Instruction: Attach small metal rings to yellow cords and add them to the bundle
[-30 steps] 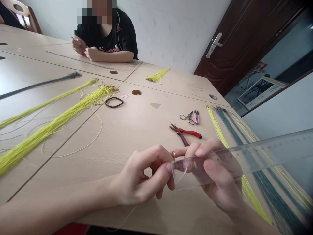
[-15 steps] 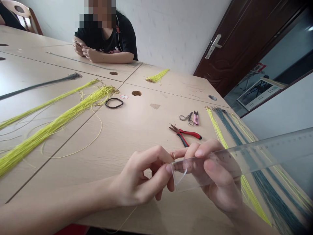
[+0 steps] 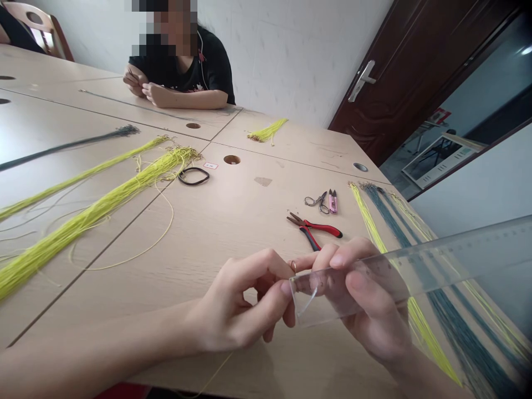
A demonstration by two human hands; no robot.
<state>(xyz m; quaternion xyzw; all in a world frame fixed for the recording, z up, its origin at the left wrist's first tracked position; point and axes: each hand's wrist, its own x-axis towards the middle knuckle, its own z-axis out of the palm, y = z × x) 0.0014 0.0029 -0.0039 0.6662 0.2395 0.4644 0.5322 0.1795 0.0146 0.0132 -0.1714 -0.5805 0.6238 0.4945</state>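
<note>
A clear plastic ruler (image 3: 440, 260) slants up to the right, with my right hand (image 3: 369, 310) closed around it near its left end. My left hand (image 3: 253, 302) pinches at that end, thumb against forefinger. A small gold-coloured ring or clasp (image 3: 293, 266) shows just above the pinch. Below my left forearm hangs a thin yellow cord (image 3: 219, 370), which seems to run up into the left fingers; its path between them is hidden. Beyond my hands lie pliers (image 3: 310, 226) with red and black handles.
Small scissors (image 3: 318, 201) and pink thread snips (image 3: 333, 201) lie past the pliers. Yellow cord bundles (image 3: 103, 208) stretch along the left, and teal cords (image 3: 432, 282) along the right. A black band (image 3: 194, 176) is near the middle. Across the table sits a person (image 3: 183, 83).
Almost nothing differs. Both hands keep their hold, with the ruler's left end shifted very slightly. The person across the table has tilted their head a little.
</note>
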